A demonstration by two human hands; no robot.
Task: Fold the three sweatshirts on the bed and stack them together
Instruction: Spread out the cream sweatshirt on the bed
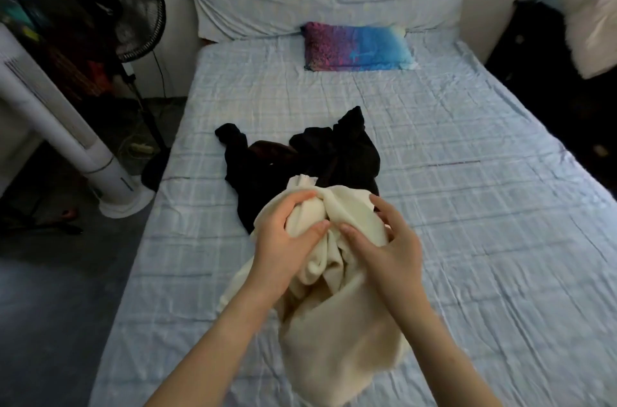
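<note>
A cream sweatshirt [337, 316] is bunched up and lifted above the bed's near middle. My left hand [283, 239] grips its upper folds, fingers and thumb curled round the fabric. My right hand [387, 239] holds the same bunch from the right, fingers curled into the cloth. Behind it a crumpled heap of black sweatshirts [307, 159] lies on the bed [467, 206]; a dark brown patch shows inside the heap. I cannot tell how many garments the heap holds.
A pillow [357, 46] in purple and blue lies at the head of the bed. A black standing fan [100, 6] and a white tower fan [66, 146] stand on the floor to the left. Dark items and a pale cushion [591, 9] sit at the right.
</note>
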